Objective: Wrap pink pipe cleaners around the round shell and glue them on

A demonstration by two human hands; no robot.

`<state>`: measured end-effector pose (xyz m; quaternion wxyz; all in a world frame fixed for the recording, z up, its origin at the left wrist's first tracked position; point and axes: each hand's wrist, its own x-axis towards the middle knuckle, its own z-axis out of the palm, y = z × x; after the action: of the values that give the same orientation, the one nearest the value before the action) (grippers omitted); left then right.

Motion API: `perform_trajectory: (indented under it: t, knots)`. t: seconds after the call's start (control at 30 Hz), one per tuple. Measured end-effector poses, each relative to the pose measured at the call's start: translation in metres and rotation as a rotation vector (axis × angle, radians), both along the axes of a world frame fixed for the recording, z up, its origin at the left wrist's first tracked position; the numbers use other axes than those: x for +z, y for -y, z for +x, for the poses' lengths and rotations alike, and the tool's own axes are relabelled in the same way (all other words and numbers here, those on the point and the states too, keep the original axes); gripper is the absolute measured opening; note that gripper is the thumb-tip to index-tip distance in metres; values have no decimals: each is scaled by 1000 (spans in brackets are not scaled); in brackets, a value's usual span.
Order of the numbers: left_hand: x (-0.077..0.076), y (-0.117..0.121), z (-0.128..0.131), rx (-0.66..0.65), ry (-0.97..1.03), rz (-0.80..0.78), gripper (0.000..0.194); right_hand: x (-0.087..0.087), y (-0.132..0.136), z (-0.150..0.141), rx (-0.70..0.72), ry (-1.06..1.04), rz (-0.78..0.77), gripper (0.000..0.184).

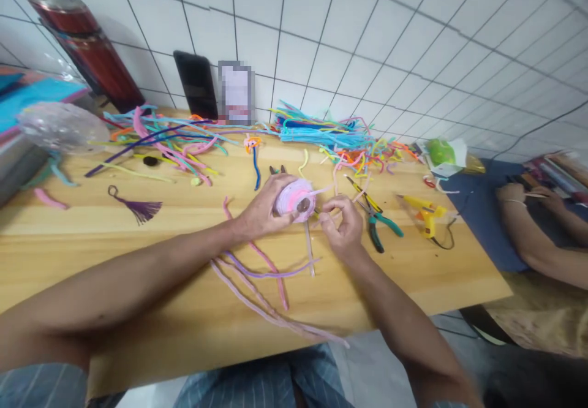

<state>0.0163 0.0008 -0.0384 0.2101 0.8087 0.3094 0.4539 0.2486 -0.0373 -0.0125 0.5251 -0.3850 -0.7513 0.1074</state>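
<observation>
My left hand point(266, 209) is wrapped round a lilac and pink coil of fuzzy pipe cleaner point(294, 198) with a dark round middle. Just right of it, my right hand point(340, 223) has its fingers pinched together near the coil's edge; what lies between them is too small to make out. A pale strip point(310, 252) hangs below the coil. On the table in front of me lie loose pipe cleaners: a purple one point(266, 274), a pink one point(281, 285) and a long pale pink one point(275, 317).
Pliers with teal handles point(386, 224) and a yellow glue gun point(429, 215) lie to the right. Bundled blue pipe cleaners point(316, 129) line the wall. A purple tassel point(140, 207), two phones point(197, 86) and a red flask point(87, 49) are leftward. Another person's arms point(537, 236) rest at far right.
</observation>
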Motion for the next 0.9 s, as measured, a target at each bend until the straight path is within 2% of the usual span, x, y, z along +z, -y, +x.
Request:
perform_trajectory:
  t: [0.17, 0.3, 0.4, 0.57, 0.9]
  knots:
    - [2, 1, -1, -10, -17, -24, 69, -7, 3, -9, -9, -78, -129, 36]
    - [1, 1, -2, -9, -4, -18, 69, -17, 0, -11, -48, -139, -278, 50]
    - [0, 1, -1, -11, -3, 11, 70, -23, -3, -12, -30, -167, -353, 52]
    - [-4, 2, 0, 4, 2, 13, 70, -30, -3, -16, 80, -186, -435, 56]
    - [1, 0, 0, -34, 16, 37, 66, -31, -4, -17, 94, -213, -457, 51]
